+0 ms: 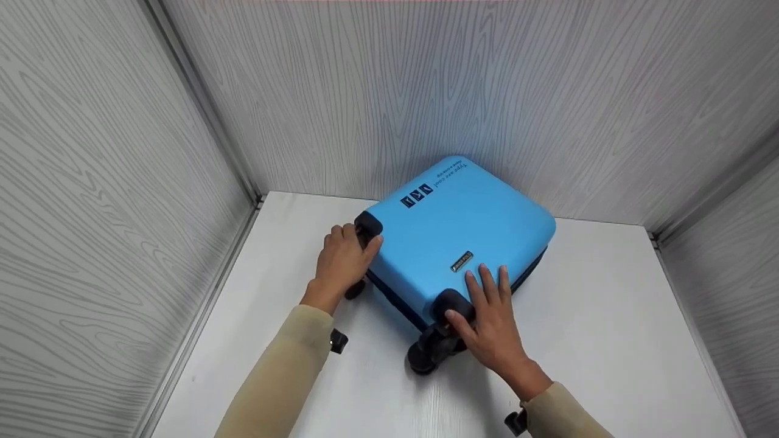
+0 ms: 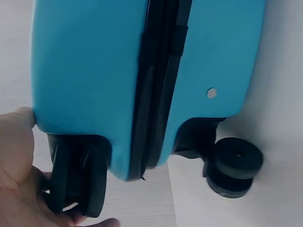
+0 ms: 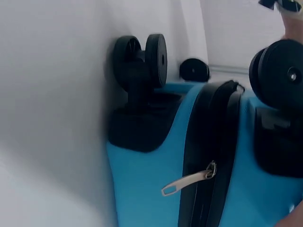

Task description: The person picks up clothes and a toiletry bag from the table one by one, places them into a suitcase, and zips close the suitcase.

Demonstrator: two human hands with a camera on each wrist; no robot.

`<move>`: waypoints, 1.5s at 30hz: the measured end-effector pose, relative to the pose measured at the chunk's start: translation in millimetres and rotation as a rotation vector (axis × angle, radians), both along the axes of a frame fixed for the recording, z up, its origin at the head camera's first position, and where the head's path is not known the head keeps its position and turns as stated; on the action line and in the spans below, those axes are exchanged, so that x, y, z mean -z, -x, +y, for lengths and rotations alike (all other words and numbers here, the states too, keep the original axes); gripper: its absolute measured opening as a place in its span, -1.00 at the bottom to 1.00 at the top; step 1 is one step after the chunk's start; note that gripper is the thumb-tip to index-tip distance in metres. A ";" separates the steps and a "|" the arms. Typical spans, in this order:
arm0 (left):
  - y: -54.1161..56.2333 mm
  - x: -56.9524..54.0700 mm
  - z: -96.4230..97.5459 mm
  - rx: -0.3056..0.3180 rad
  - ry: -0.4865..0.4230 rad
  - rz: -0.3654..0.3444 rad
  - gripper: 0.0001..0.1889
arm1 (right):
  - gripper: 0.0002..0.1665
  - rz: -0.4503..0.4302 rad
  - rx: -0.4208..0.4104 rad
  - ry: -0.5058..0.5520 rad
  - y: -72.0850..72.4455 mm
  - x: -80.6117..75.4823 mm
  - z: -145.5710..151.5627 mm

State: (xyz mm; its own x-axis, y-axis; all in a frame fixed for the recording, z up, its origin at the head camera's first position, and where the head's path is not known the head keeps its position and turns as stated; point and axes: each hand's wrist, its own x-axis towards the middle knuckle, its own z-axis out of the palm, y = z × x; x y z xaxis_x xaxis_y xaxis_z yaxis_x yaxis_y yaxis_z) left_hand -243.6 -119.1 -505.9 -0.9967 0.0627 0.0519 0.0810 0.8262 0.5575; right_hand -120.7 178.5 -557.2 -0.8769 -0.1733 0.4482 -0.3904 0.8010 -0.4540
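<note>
A light blue hard-shell suitcase [image 1: 468, 213] lies flat on the white surface, its wheels towards me. My left hand [image 1: 344, 255] grips its left corner: in the left wrist view the thumb presses the shell and the fingers curl behind a black wheel [image 2: 97, 182]. My right hand [image 1: 496, 328] rests on the near corner with straight fingers spread over the shell, its thumb by the black corner guard [image 1: 451, 304]. A metal zipper pull [image 3: 189, 182] hangs from the black zipper band in the right wrist view. Most of the suitcase's underside is hidden.
The white surface [image 1: 608, 316] extends around the suitcase. Wood-grain panels stand on three sides: a back wall [image 1: 341, 109] close behind the suitcase, a left wall [image 1: 91, 213] and a right wall [image 1: 730, 255]. Another pair of wheels [image 2: 236, 165] sits low, near the surface.
</note>
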 end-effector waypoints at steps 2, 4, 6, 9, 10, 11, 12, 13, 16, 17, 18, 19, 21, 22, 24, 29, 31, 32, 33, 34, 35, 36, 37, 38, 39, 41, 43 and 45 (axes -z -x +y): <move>-6.1 -3.1 1.5 -0.005 0.018 -0.024 -0.07 | -0.05 -0.040 -0.033 0.008 2.7 -2.2 11.7; -12.9 -6.9 3.1 -0.008 0.031 -0.066 -0.03 | -0.05 -0.087 -0.076 0.026 5.6 -5.4 24.7; -20.3 -10.8 6.8 -0.009 0.036 -0.114 0.02 | -0.05 -0.133 -0.120 0.053 9.3 -9.4 39.8; -33.7 -17.0 15.0 0.003 0.048 -0.177 0.05 | -0.06 -0.190 -0.169 0.096 15.4 -15.8 63.1; -39.1 -19.1 17.8 0.013 0.055 -0.196 0.05 | -0.07 -0.209 -0.176 0.112 17.4 -17.5 70.5; -44.3 -21.1 21.1 0.025 0.064 -0.215 0.04 | -0.09 -0.230 -0.178 0.130 19.1 -19.1 77.6; -49.8 -23.2 24.2 0.041 0.070 -0.230 0.02 | -0.11 -0.252 -0.175 0.150 20.6 -20.5 84.2; -55.2 -25.1 27.2 0.060 0.077 -0.245 0.00 | -0.13 -0.274 -0.167 0.171 22.0 -21.7 90.4; -69.6 -30.8 35.1 0.131 0.084 -0.290 -0.07 | -0.19 -0.343 -0.131 0.246 26.4 -25.1 105.8; -73.5 -32.6 36.3 0.156 0.085 -0.301 -0.09 | -0.21 -0.365 -0.119 0.274 27.6 -26.3 109.0; -76.6 -34.3 36.7 0.180 0.085 -0.311 -0.10 | -0.23 -0.384 -0.106 0.299 28.4 -27.4 111.2; -79.4 -36.0 36.1 0.202 0.090 -0.323 -0.11 | -0.24 -0.399 -0.091 0.315 28.9 -28.3 112.2; -82.1 -38.8 33.2 0.231 0.094 -0.339 -0.09 | -0.26 -0.417 -0.062 0.334 28.4 -30.1 111.2; -81.7 -39.3 31.1 0.237 0.086 -0.337 -0.06 | -0.26 -0.424 -0.047 0.339 27.7 -30.9 109.3; -77.9 -39.3 26.7 0.226 0.049 -0.326 0.03 | -0.23 -0.427 -0.012 0.324 25.4 -31.9 103.3; -56.7 -33.4 19.8 0.144 -0.129 -0.275 0.23 | -0.01 -0.445 0.068 0.284 17.2 -33.8 85.5; -49.3 -28.6 19.8 0.147 -0.170 -0.292 0.26 | 0.09 -0.465 0.082 0.283 14.2 -34.6 81.4; -46.6 -26.1 20.5 0.155 -0.186 -0.309 0.27 | 0.14 -0.478 0.086 0.284 13.3 -34.9 80.3; -44.6 -23.6 21.3 0.162 -0.198 -0.328 0.28 | 0.19 -0.489 0.085 0.291 13.0 -34.5 79.7; -43.5 -21.5 22.8 0.172 -0.200 -0.341 0.28 | 0.23 -0.498 0.087 0.299 12.5 -34.4 79.5; -43.0 -19.9 24.7 0.179 -0.200 -0.348 0.28 | 0.26 -0.507 0.089 0.310 12.1 -34.6 79.9; -43.3 -19.2 27.0 0.185 -0.198 -0.350 0.30 | 0.29 -0.512 0.092 0.319 11.9 -34.5 80.9; -44.2 -18.4 29.7 0.188 -0.194 -0.345 0.31 | 0.30 -0.515 0.096 0.328 12.1 -34.4 82.5; -45.5 -18.0 32.7 0.188 -0.184 -0.334 0.33 | 0.31 -0.516 0.100 0.339 12.6 -34.4 84.6; -47.4 -17.7 35.9 0.187 -0.170 -0.321 0.35 | 0.32 -0.520 0.103 0.349 13.3 -34.4 87.2; -52.3 -17.3 42.9 0.186 -0.130 -0.298 0.39 | 0.31 -0.536 0.101 0.356 15.2 -34.6 93.8; -58.6 -16.4 49.9 0.185 -0.092 -0.283 0.41 | 0.31 -0.561 0.094 0.366 17.8 -34.7 101.6; -64.6 -15.9 56.7 0.182 -0.066 -0.279 0.38 | 0.31 -0.592 0.085 0.385 20.4 -35.1 109.8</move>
